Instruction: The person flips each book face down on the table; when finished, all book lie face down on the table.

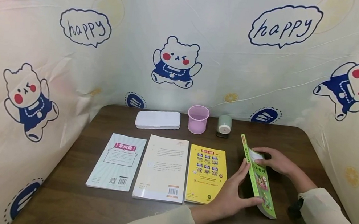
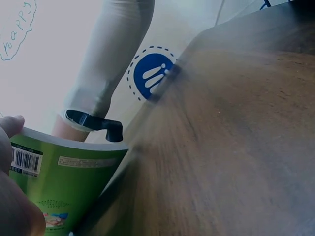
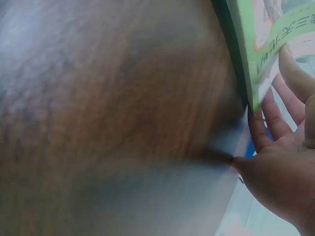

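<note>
A green paperback book (image 1: pixel 260 182) stands tilted at the right of the table, spine up and facing left. My left hand (image 1: pixel 228 195) grips it, with the thumb over the near end of the cover and the other fingers against the spine side. From the far right, my right hand (image 1: pixel 274 160) holds the book's upper part, its thumb on the cover. In the left wrist view, the green back cover (image 2: pixel 74 172) shows a barcode. Close to my left hand lies a yellow book (image 1: pixel 206 173), partly covered by it.
Left of the yellow book lie a white book (image 1: pixel 162 168) and a light blue book (image 1: pixel 116 162). Along the back of the wooden table (image 1: pixel 91 205) stand a white flat case (image 1: pixel 158 120), a pink cup (image 1: pixel 198 120) and a small green cylindrical object (image 1: pixel 224 124). Patterned cloth surrounds the table.
</note>
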